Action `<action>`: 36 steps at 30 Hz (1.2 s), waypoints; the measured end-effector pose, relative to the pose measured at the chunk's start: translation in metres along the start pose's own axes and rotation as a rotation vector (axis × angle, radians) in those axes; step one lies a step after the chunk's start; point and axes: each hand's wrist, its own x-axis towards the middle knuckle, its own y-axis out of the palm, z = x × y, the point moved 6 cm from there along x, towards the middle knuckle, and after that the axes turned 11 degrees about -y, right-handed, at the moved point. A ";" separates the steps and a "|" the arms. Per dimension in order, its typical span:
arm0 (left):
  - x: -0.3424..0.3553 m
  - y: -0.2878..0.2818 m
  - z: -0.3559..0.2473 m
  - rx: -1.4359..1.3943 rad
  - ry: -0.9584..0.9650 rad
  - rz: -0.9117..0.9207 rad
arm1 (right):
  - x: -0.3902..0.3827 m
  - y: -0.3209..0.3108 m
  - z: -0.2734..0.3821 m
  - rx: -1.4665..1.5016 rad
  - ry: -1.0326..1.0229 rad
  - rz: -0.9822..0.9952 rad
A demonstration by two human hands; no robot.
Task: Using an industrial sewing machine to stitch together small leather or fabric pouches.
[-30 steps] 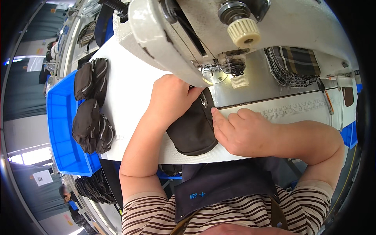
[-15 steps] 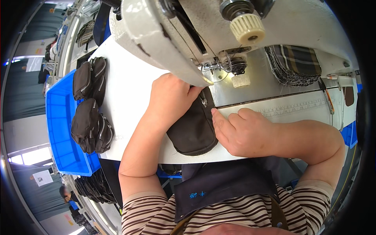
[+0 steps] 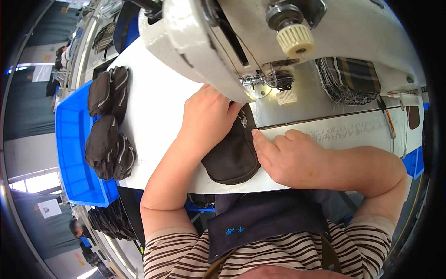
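A dark brown fabric pouch [image 3: 232, 160] with a rounded near end lies flat on the white table, its far end under the sewing machine head [image 3: 195, 51]. A metal zipper pull [image 3: 243, 120] shows near its far right part. My left hand [image 3: 207, 118] bends over the far left part of the pouch, thumb beside the zipper; the machine head partly hides its fingers. My right hand [image 3: 290, 153] is closed at the pouch's right edge, index fingertip and thumb against it, the other fingers curled in.
Several finished dark pouches [image 3: 103, 146] are piled at the left, by a blue plastic bin [image 3: 76, 153]. Stacked plaid fabric pieces [image 3: 350, 81] lie under the machine arm. Orange-handled snips [image 3: 389, 122] and a printed ruler scale [image 3: 341, 133] are at the right.
The view has shifted slightly, so the machine head appears a little further right and lower. Both hands keep their places on the pouch.
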 end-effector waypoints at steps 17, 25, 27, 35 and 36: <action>0.065 0.001 0.018 -0.167 0.214 -0.024 | -0.003 0.021 -0.054 0.017 0.227 0.203; 0.084 0.042 0.052 -0.156 0.190 -0.035 | 0.003 0.021 -0.056 -0.012 0.239 0.104; 0.074 0.013 0.026 -0.150 0.138 -0.016 | -0.005 0.022 -0.057 -0.052 0.253 0.129; -0.023 -0.032 -0.014 -0.284 0.176 0.007 | 0.000 0.014 -0.067 0.098 0.339 0.020; -0.028 -0.027 -0.023 -0.217 0.172 0.026 | 0.001 0.012 -0.069 0.131 0.365 0.052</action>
